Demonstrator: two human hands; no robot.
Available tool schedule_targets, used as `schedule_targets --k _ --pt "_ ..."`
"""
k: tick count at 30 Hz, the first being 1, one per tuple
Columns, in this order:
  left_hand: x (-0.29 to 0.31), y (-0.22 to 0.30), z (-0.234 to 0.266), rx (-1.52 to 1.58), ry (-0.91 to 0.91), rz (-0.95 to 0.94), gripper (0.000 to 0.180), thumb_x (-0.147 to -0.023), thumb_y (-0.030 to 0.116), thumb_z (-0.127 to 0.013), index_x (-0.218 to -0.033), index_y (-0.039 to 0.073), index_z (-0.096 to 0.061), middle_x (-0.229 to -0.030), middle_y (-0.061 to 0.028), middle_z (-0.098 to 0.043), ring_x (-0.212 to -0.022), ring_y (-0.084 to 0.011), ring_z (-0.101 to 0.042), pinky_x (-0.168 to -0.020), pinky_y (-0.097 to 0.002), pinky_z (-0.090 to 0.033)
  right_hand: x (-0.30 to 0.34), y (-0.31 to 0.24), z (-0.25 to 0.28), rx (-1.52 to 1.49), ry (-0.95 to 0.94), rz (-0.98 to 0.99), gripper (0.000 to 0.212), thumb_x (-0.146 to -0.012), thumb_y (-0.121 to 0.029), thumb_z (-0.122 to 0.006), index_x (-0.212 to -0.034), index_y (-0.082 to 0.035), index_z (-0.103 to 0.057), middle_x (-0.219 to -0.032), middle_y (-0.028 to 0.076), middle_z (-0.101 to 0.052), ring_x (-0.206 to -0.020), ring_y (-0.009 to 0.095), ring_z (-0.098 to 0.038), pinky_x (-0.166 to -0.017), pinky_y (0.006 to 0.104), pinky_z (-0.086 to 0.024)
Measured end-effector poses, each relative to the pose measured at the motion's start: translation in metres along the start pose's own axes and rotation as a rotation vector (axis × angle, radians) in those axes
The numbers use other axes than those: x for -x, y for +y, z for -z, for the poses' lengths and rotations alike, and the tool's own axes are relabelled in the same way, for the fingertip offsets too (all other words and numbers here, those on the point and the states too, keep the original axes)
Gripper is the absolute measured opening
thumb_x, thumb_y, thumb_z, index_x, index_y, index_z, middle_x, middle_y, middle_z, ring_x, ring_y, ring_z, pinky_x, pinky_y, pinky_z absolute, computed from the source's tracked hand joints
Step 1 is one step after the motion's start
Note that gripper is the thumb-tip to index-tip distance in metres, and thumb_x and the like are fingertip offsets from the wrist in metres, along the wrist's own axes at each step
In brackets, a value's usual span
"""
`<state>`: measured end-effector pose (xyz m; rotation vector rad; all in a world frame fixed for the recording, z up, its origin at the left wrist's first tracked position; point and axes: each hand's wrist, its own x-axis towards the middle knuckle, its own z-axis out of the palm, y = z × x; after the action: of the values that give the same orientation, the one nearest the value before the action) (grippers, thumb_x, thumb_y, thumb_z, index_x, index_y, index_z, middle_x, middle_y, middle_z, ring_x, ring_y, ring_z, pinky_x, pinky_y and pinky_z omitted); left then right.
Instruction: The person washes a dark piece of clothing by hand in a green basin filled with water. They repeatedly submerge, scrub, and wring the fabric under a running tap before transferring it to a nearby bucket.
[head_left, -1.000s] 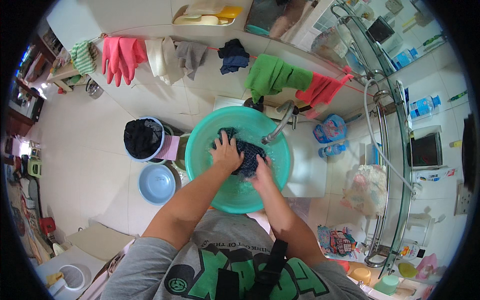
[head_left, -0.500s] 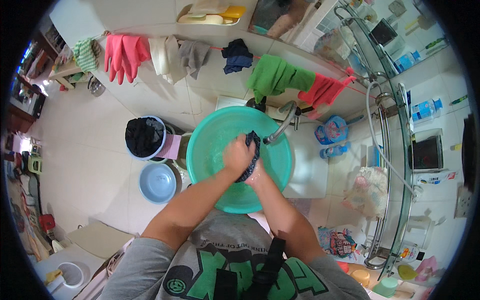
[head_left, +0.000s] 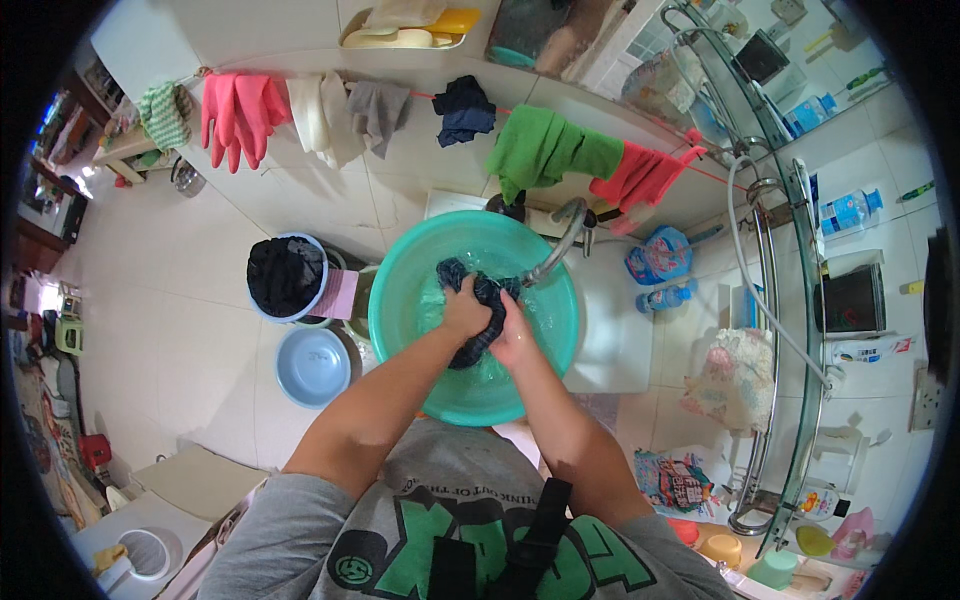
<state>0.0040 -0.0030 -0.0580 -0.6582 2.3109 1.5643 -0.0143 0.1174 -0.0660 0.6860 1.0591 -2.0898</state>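
A dark, wet patterned cloth (head_left: 489,292), bunched up, is between my two hands over a large green basin (head_left: 388,345) with water in it. My left hand (head_left: 466,312) is closed round the cloth from the left side. From the right, my right hand (head_left: 513,335) grips it too, wet and with the thumb side up. One end of the cloth sticks out past my left fingers, and another part hangs below the hands toward the water. A curved metal faucet (head_left: 558,245) reaches over the basin's right side, its spout close to the cloth.
Left of the basin stand a bucket of dark clothes (head_left: 286,275) and a light blue bowl (head_left: 313,367). Pink gloves (head_left: 240,118) and a green cloth (head_left: 552,150) hang on a line behind. At the right are a blue bottle (head_left: 664,298) and a glass shelf with metal rails (head_left: 775,330).
The cloth was squeezed narrow and upright between my hands; now it is looser and spread wider. My left hand has moved lower and to the left, and the hands are slightly farther apart.
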Motion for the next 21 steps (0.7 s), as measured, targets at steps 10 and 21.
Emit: schedule_targets --k 10,21 --pt "0.053 0.074 0.04 -0.334 0.14 0.012 0.044 -0.09 0.042 -0.063 -0.113 0.005 -0.07 -0.11 -0.0242 -0.068 -0.1 -0.0421 -0.066 -0.084 -0.0491 -0.055 0.027 0.001 -0.044 -0.102 -0.162 -0.108 0.033 -0.1 -0.04 -0.05 -0.111 -0.012 -0.061 -0.111 0.008 -0.066 -0.097 0.024 -0.065 -0.086 0.0419 -0.052" --pt "0.024 0.017 0.019 -0.781 0.07 -0.173 0.038 -0.094 0.022 -0.053 -0.13 0.018 -0.061 -0.161 -0.0115 -0.018 -0.142 -0.0377 -0.03 -0.109 -0.0665 -0.03 0.056 0.002 -0.004 0.143 0.203 -0.176 0.056 -0.1 -0.053 -0.046 -0.143 -0.017 -0.046 -0.14 0.01 -0.055 -0.124 0.036 -0.054 -0.101 0.0686 -0.036"
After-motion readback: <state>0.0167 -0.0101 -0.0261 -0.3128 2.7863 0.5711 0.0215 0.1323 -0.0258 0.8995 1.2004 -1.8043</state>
